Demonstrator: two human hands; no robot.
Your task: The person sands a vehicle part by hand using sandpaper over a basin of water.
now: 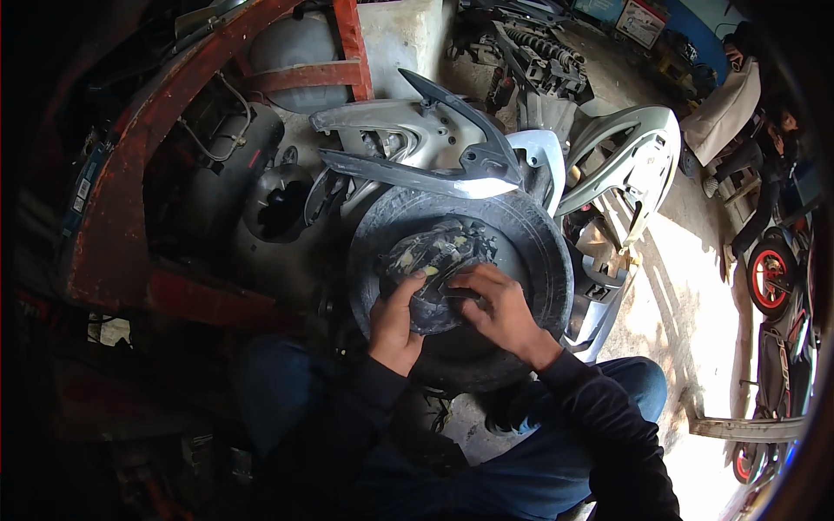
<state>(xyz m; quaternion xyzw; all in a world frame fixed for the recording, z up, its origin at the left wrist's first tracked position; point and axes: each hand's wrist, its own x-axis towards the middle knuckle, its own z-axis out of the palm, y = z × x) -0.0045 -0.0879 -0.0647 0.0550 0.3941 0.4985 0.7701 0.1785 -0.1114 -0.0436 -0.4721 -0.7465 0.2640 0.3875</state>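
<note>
In front of me is a dark, dusty moulded part with pale yellowish patches, over a round black tyre-like tub. My left hand grips its near left side, thumb on top and fingers mostly hidden beneath. My right hand is closed, its curled fingertips pressed against the part's right side. Whatever those fingertips may pinch is hidden. Just beyond the tub's far rim lies a long dark plastic trim piece, bent into a V shape.
Grey motorcycle panels lie behind and right of the tub. A red metal frame stands at left around a tank. A shock absorber is at the back. People and a motorcycle wheel are far right.
</note>
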